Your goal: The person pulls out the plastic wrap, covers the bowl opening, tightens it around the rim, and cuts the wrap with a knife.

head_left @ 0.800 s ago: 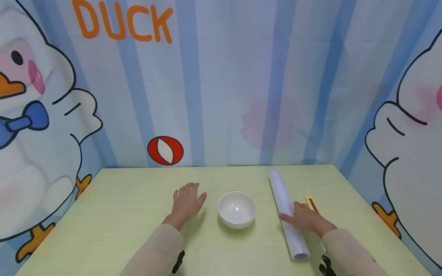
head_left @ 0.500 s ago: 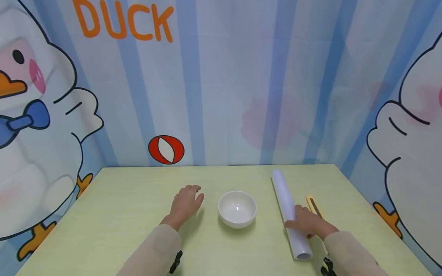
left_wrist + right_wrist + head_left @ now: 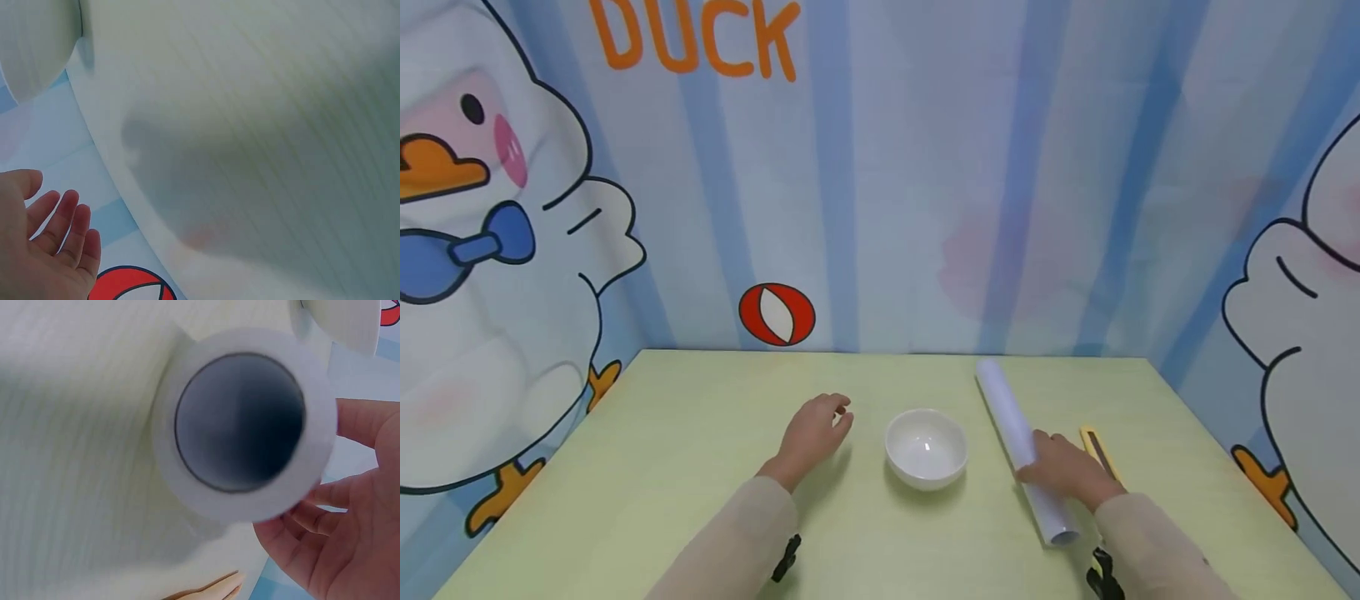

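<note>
My right hand (image 3: 1067, 468) grips a whitish roll (image 3: 1015, 433) of smooth sheet around its middle, thumb on the left side and fingers on the right. In the right wrist view the hollow end of the roll (image 3: 322, 419) faces the camera, with the thumb and curled fingers of the hand (image 3: 356, 531) against its sides. Whether the roll touches the table cannot be told. My left hand (image 3: 812, 433) hovers over the table left of a white bowl (image 3: 927, 467), holding nothing; the left wrist view shows its fingers (image 3: 65, 228) loosely bent.
A yellow tool with a dark slot (image 3: 1097, 446) lies right of the roll, partly hidden by my right hand and forearm. The pale yellow table (image 3: 700, 433) ends at a striped blue curtain (image 3: 895, 250) with duck drawings. The bowl stands between both hands.
The right hand has closed its fingers around the roll, whose far end has swung left. The left hand has shifted slightly, fingers bending a little more. The head view has tilted slightly.
</note>
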`<state>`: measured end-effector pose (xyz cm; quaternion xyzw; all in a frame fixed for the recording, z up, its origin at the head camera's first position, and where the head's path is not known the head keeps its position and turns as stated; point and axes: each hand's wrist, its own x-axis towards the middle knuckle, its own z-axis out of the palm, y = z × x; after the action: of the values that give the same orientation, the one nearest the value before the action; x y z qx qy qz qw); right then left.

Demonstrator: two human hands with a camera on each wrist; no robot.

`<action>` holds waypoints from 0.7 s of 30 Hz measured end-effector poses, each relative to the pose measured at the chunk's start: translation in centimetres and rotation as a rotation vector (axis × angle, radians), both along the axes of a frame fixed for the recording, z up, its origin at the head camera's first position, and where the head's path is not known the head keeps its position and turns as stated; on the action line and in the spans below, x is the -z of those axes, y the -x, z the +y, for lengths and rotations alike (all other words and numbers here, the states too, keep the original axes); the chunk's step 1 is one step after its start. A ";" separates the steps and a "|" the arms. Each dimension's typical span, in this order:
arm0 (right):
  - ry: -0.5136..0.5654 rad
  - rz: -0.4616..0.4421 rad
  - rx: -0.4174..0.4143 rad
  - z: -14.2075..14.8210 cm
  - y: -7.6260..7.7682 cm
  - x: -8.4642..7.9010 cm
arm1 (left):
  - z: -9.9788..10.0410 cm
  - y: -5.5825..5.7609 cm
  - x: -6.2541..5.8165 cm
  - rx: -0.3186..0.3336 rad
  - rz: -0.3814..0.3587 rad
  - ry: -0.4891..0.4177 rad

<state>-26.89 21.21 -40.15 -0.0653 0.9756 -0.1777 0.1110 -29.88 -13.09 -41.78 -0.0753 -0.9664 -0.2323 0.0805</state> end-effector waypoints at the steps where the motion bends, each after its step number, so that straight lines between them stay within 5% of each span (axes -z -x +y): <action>1: -0.007 0.017 -0.011 0.0 0.2 0.0 | 0.1 0.1 -0.1 0.010 -0.003 0.005; 21: -0.100 0.106 -0.070 -3.9 3.6 0.1 | 0.3 0.9 0.6 0.109 -0.109 0.062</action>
<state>-30.50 17.31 -40.26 -0.1033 0.9849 -0.1213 0.0683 -30.74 -12.82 -42.37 -0.1173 -0.9705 -0.2100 0.0128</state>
